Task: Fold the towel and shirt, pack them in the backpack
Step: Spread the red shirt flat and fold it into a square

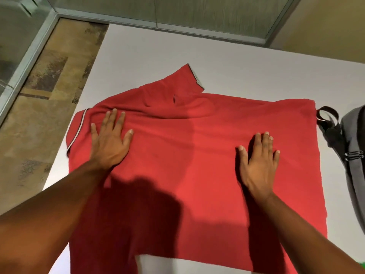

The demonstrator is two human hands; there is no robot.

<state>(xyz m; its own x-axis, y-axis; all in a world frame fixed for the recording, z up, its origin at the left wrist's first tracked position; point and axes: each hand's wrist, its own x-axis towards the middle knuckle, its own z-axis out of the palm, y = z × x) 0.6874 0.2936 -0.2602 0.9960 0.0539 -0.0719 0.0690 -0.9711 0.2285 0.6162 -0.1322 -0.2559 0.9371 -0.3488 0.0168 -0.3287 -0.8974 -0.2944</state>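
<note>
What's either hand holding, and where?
Nothing gripped. Left hand and right hand lie flat, fingers straight, on the red shirt.

backpack (353, 155): cut by right edge | shirt (197, 155): hem cut by bottom edge

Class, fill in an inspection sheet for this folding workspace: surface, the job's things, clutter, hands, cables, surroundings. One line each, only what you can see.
Surface: pale table, shadowed near the person.
Job's things: red shirt spread flat, collar far; grey backpack at right edge, partly out of frame; towel not seen.
Clutter: nothing seen.
Hands: left hand and right hand both flat, pressing on the shirt.
Cables: nothing seen.
Surroundings: patterned floor left, glass partition beyond.
</note>
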